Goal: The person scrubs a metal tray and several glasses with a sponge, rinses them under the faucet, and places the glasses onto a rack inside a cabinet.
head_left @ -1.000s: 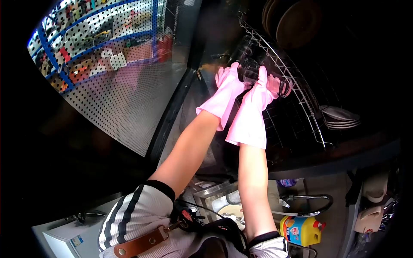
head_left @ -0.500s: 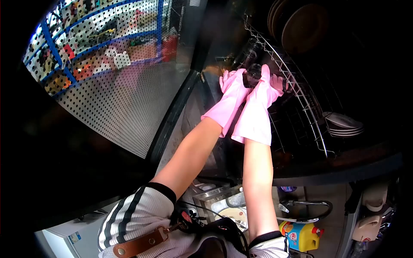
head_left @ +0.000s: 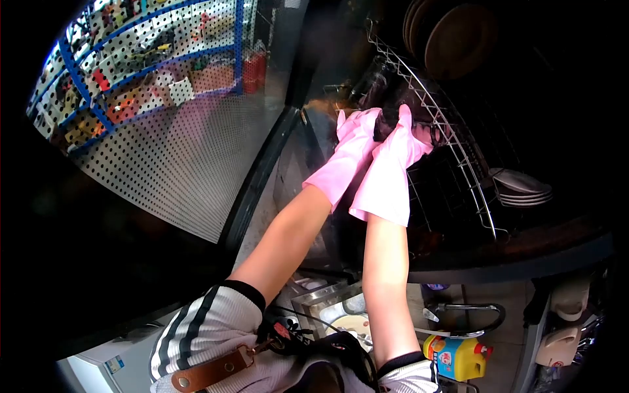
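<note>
Both hands wear pink rubber gloves and reach up into a dark cupboard. Between them sits a dark, shiny, glass-like thing [head_left: 388, 122], whose exact kind I cannot make out. My right hand [head_left: 407, 139] is closed on its right side, thumb up, with fingers curled near the wire rack [head_left: 445, 131]. Against its left side is my left hand [head_left: 357, 131], its fingers curled and partly hidden. Behind the gloves, more dark glassy shapes [head_left: 373, 85] show faintly by the rack.
Plates [head_left: 458, 40] stand upright at the upper right. Stacked white dishes [head_left: 524, 188] lie farther right. A perforated cupboard door [head_left: 177, 150] hangs open at left. Below are a sink [head_left: 321, 298], a curved faucet [head_left: 485, 308] and a yellow jug [head_left: 465, 359].
Both hands have shifted slightly down and left in view, and the dark glass-like thing between them shows less clearly. The whole scene has moved a little left.
</note>
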`<state>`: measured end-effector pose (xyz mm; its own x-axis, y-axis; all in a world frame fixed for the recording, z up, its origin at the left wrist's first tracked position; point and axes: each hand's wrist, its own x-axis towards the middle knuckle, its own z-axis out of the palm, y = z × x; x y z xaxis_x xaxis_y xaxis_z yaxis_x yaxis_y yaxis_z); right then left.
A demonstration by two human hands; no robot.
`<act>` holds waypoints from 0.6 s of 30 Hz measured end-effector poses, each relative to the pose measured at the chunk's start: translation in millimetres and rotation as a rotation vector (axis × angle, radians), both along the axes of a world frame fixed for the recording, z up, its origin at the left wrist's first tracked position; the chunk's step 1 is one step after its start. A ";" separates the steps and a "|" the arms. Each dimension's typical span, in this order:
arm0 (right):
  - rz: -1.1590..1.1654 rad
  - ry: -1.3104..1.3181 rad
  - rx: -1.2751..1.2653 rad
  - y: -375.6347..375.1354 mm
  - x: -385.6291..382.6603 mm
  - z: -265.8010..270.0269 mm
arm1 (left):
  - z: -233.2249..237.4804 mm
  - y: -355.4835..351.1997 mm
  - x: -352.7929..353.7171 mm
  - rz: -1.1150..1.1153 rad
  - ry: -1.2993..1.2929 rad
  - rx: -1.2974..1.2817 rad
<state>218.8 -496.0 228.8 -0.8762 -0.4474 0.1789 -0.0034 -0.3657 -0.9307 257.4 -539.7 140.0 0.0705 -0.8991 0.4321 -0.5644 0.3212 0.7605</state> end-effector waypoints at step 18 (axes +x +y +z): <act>0.209 0.249 0.139 -43.3 3.8 -30.2 | -9.7 -39.8 17.8 -0.081 0.299 0.459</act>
